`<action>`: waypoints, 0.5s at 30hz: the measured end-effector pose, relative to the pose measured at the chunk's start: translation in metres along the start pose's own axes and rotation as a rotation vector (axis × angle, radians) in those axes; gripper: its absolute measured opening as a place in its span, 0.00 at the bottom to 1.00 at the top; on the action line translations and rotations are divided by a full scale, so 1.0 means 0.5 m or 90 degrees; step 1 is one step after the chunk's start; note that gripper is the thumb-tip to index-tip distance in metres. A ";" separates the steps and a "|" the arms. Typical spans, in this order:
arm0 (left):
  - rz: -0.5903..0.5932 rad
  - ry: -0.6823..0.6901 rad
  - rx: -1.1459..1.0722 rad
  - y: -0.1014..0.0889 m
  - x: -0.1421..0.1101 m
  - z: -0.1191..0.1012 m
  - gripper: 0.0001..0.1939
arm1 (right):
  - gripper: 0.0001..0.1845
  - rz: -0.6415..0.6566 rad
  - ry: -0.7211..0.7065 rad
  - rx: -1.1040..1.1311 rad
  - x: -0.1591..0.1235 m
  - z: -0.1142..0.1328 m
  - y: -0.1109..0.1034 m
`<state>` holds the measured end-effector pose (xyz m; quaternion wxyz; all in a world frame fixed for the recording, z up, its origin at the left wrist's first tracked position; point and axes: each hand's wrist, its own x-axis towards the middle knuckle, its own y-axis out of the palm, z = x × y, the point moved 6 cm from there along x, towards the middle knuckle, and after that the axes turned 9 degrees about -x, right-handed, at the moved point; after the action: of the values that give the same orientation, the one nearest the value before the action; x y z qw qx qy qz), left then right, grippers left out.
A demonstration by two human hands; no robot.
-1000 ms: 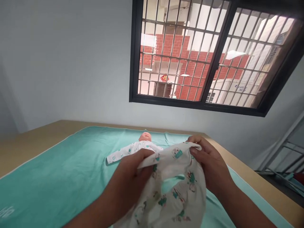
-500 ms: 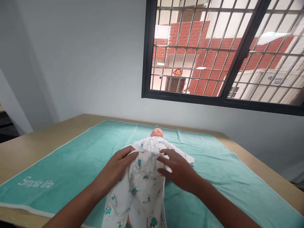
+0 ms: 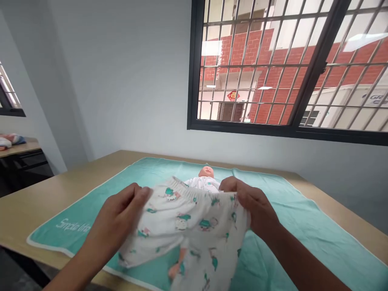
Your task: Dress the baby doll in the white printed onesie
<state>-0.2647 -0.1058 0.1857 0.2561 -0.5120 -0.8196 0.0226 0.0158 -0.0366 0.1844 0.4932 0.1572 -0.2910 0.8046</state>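
Observation:
A pair of white baby trousers [image 3: 194, 218] with a green and pink print is spread between my hands, held up above the towel. My left hand [image 3: 121, 214] pinches one end of the gathered waistband, thumb on top. At the other end, my right hand [image 3: 254, 202] grips the waistband. Behind the trousers a baby doll [image 3: 206, 171] lies on its back, head toward the wall, in a matching white top [image 3: 204, 184]. One doll foot [image 3: 174, 270] shows below the trousers' crotch. The trousers hide most of the doll's lower body.
A teal towel [image 3: 273, 242] with white lettering covers much of the wooden table [image 3: 100, 169]. A grey wall and a barred window [image 3: 260, 68] stand behind it. Folded cloth [image 3: 10, 140] lies on another table at the far left.
My hands have moved apart and pulled the waistband wide. The trousers have lifted off the doll's body, and a doll foot has come into sight. The view has turned slightly left.

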 end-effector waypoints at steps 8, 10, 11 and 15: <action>0.296 -0.011 -0.209 0.199 -0.076 -0.051 0.14 | 0.28 0.083 0.111 0.121 0.032 -0.030 0.104; 0.351 -0.101 -0.291 0.237 -0.084 -0.021 0.14 | 0.30 0.094 0.154 0.124 0.019 -0.063 0.099; 0.388 -0.137 -0.348 0.252 -0.088 -0.008 0.17 | 0.31 0.117 0.169 0.100 0.009 -0.077 0.096; 0.425 -0.199 -0.509 0.274 -0.083 0.029 0.25 | 0.28 0.240 0.164 -0.102 -0.037 -0.097 0.089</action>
<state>-0.1435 -0.0729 0.1156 -0.1049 -0.7926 -0.5854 -0.1346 -0.0130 -0.0346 0.1223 0.3778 -0.0434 -0.3128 0.8704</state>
